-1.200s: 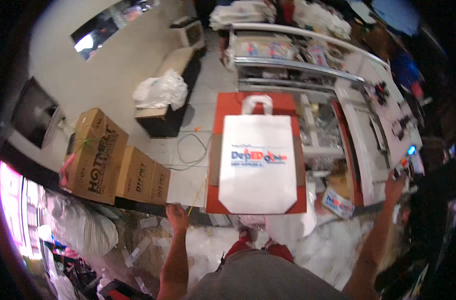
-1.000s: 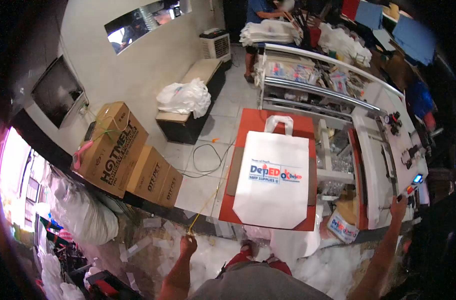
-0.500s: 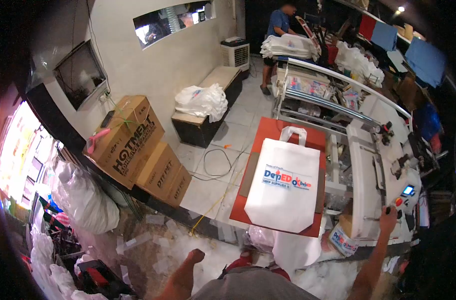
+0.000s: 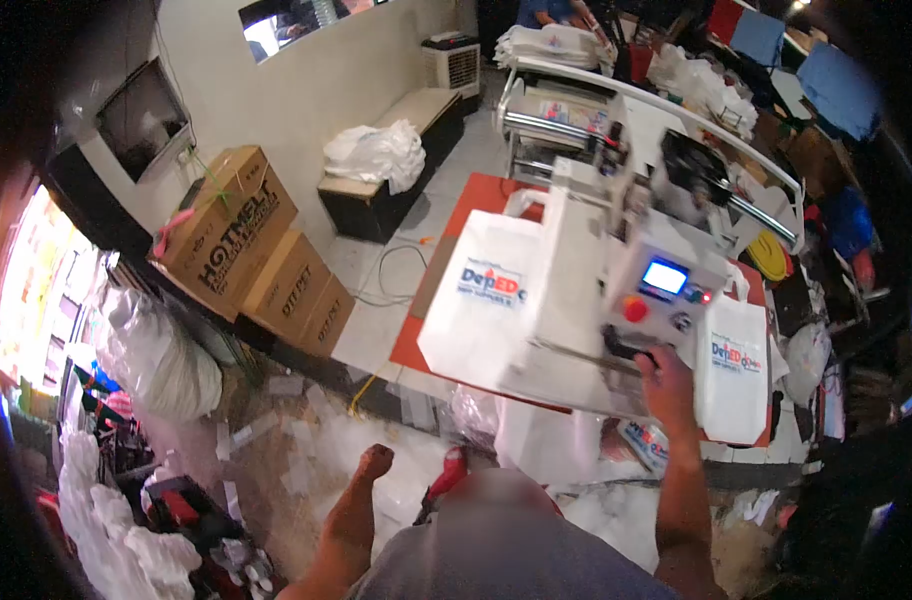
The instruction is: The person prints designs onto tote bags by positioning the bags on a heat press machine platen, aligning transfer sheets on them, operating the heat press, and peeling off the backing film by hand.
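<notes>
My right hand [image 4: 668,385] is wrapped round the black handle [image 4: 622,346] on the front of a heat press head [image 4: 576,300]. Above that handle sits a control box [image 4: 711,268] with a lit screen and a red button. The head covers the right part of a white printed tote bag [image 4: 456,330] lying on a red press bed [image 4: 410,346]. A second white tote bag [image 4: 733,385], also printed, lies on the right-hand bed. My left hand [image 4: 377,462] hangs low over the floor, fingers curled, with nothing visible in it.
Cardboard boxes [image 4: 286,285] stand at the left. White bags [image 4: 376,155] lie on a bench [image 4: 351,205] by the wall. A person [image 4: 548,12] is beside a stack of bags [image 4: 551,48] at the back. Plastic film and scraps [image 4: 306,440] cover the floor.
The heat press head has moved left with my right hand on its handle, covering part of the left tote bag and uncovering the right one. The camera view has shifted too.
</notes>
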`<action>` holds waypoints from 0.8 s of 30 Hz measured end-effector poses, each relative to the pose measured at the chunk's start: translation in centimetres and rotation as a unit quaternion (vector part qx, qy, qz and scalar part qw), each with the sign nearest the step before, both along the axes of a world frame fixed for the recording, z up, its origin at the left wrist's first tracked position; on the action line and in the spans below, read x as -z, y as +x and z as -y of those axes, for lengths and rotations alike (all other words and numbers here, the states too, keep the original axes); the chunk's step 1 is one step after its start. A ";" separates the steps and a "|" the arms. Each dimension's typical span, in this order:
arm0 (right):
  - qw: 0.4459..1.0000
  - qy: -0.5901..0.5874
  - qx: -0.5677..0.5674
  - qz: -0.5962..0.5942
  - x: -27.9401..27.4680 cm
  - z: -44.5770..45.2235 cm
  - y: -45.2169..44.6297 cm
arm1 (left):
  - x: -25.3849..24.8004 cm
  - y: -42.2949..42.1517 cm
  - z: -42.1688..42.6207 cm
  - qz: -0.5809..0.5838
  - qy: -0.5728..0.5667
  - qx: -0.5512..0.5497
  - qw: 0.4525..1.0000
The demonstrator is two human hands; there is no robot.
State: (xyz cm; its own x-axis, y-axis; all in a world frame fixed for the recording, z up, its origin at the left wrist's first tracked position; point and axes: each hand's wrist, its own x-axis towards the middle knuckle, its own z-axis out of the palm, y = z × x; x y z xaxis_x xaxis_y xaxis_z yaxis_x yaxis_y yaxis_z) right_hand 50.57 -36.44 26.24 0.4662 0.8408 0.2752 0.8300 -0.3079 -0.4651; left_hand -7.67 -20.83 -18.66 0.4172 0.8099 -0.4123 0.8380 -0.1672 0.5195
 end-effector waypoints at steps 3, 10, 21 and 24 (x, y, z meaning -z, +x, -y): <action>0.994 0.038 -0.103 0.021 0.6 -2.7 -0.9 | -1.5 1.4 6.4 -0.071 0.020 -0.027 0.997; 0.965 0.049 -0.253 0.051 1.2 -8.1 -4.8 | -10.1 7.2 25.0 -0.061 -0.139 -0.223 0.963; 0.947 0.097 -0.301 0.056 1.7 -7.7 -8.9 | -1.0 1.4 48.5 -0.089 -0.135 -0.129 0.978; 0.935 0.165 -0.308 -0.055 1.1 1.0 -8.3 | 1.7 0.9 51.5 -0.152 -0.106 -0.005 0.983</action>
